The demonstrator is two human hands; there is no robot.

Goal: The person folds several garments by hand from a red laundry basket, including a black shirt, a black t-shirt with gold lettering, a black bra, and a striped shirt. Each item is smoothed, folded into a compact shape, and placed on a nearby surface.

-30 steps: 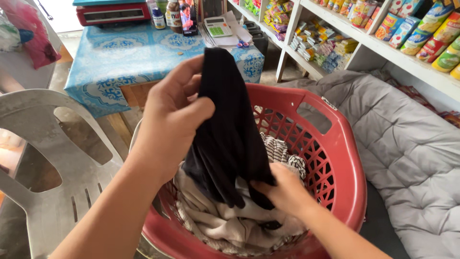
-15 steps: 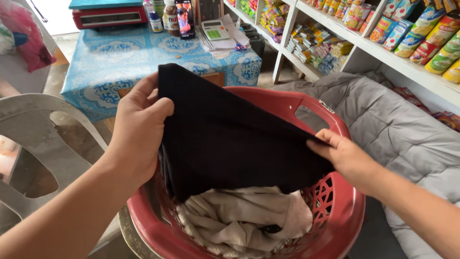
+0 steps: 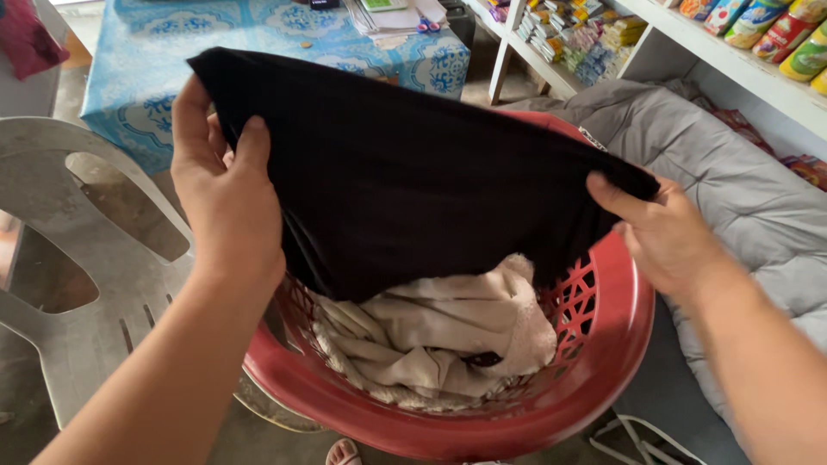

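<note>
Change: the black garment (image 3: 413,172) is now pulled out wider and higher than half a second ago, the two hands further apart.
Black garment: dark cloth, held spread above the red laundry basket (image 3: 603,353); its lower edge hangs down into the basket's mouth.
Left hand (image 3: 224,189): clamped on the garment's upper left corner, thumb on the front of the cloth.
Right hand (image 3: 668,232): pinching the garment's right corner, just over the basket rim.
Basket contents: crumpled beige cloth (image 3: 439,340) lying inside, below the garment.
Left of basket: grey plastic chair (image 3: 77,293), just beside it.
Right of basket: grey quilted bedding (image 3: 749,189) on the floor, under white shelves (image 3: 758,86) of coloured packets.
Behind: worktop with blue patterned cover (image 3: 138,77), papers at its far edge.
</note>
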